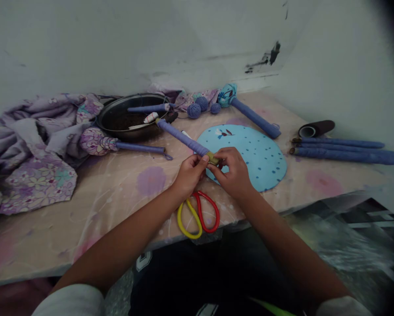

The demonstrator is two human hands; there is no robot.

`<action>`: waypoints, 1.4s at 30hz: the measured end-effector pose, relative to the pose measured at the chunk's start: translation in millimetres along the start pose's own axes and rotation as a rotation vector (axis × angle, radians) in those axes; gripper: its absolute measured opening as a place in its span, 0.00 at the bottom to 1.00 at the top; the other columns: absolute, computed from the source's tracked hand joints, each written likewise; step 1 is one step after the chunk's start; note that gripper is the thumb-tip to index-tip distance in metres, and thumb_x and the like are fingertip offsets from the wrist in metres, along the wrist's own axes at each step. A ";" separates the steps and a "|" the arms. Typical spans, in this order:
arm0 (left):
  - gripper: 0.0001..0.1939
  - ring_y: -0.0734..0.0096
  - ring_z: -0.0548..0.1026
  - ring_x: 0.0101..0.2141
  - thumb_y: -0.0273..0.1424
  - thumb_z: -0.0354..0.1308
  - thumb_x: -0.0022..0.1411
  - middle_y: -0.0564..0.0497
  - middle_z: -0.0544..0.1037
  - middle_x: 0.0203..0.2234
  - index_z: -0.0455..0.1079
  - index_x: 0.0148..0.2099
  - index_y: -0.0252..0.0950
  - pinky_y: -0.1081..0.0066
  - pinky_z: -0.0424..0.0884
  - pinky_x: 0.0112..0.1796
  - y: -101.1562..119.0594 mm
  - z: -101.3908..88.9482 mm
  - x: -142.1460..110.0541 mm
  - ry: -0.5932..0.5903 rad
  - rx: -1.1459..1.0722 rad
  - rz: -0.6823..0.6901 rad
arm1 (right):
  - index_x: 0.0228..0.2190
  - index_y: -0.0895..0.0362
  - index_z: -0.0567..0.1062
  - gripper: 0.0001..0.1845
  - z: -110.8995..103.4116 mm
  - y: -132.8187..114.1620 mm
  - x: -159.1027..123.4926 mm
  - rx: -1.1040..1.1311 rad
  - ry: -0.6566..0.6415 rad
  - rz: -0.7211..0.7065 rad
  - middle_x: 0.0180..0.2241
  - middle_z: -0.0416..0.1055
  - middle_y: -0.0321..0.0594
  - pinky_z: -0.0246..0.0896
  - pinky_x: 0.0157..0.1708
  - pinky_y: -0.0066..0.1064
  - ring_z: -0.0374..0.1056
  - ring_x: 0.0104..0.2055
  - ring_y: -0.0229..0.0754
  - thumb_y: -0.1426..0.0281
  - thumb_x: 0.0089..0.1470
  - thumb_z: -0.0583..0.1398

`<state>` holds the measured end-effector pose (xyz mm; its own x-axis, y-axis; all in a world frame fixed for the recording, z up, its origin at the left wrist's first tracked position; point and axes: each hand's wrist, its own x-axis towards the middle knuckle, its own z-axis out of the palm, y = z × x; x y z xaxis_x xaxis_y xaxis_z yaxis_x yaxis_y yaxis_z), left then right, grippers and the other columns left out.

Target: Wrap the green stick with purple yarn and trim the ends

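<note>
Both hands are at the near end of a stick (185, 139) wound in violet-blue yarn, with bare greenish wood or tape showing at each end. My left hand (191, 173) pinches it from the left, thumb on top. My right hand (231, 169) grips the same end from the right, fingers curled around it. The stick slants away to the far left, its other end near the black pan. A round light-blue dotted cloth (256, 153) lies beneath and beside my right hand. Scissors with one yellow and one red handle (208, 217) lie just below my hands; their blades are hidden.
Floral cloth (42, 175) is heaped at left beside a black pan (109, 127). Wrapped sticks with cloth heads (94, 141) lie around, one with a blue head (227, 95). Yarn balls (194, 111) sit behind. Wrapped sticks (345, 155) and a dark roll (317, 128) are at right.
</note>
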<state>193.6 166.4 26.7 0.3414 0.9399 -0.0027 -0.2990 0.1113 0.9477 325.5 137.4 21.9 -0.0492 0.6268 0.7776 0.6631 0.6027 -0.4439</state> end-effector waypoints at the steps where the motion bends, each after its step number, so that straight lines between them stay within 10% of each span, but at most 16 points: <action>1: 0.18 0.86 0.56 0.15 0.43 0.62 0.50 0.60 0.61 0.15 0.64 0.30 0.32 0.78 0.49 0.18 0.3 -0.2 0.3 0.010 -0.008 -0.004 | 0.36 0.53 0.67 0.08 -0.1 -0.4 0.0 0.055 -0.018 0.032 0.36 0.67 0.42 0.67 0.33 0.37 0.65 0.42 0.45 0.69 0.53 0.60; 7: 0.19 0.85 0.56 0.15 0.44 0.62 0.49 0.60 0.62 0.15 0.66 0.31 0.32 0.77 0.50 0.17 0.2 0.2 1.5 -0.003 0.032 -0.003 | 0.36 0.54 0.67 0.06 0.1 -1.1 -0.9 0.228 -0.008 0.295 0.36 0.66 0.40 0.68 0.32 0.32 0.66 0.37 0.39 0.67 0.56 0.57; 42: 0.14 0.74 0.64 0.28 0.42 0.53 0.58 0.54 0.66 0.25 0.65 0.33 0.35 0.73 0.61 0.31 2.7 -7.3 -3.6 0.065 0.580 0.226 | 0.53 0.57 0.62 0.22 1.7 -9.7 -4.2 -0.185 -0.167 -0.073 0.42 0.62 0.51 0.65 0.46 0.48 0.60 0.46 0.49 0.77 0.56 0.52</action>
<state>185.1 165.7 26.9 0.2658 0.9396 0.2158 0.1811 -0.2685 0.9461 318.1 129.8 22.1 -0.2140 0.6671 0.7135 0.7779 0.5582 -0.2886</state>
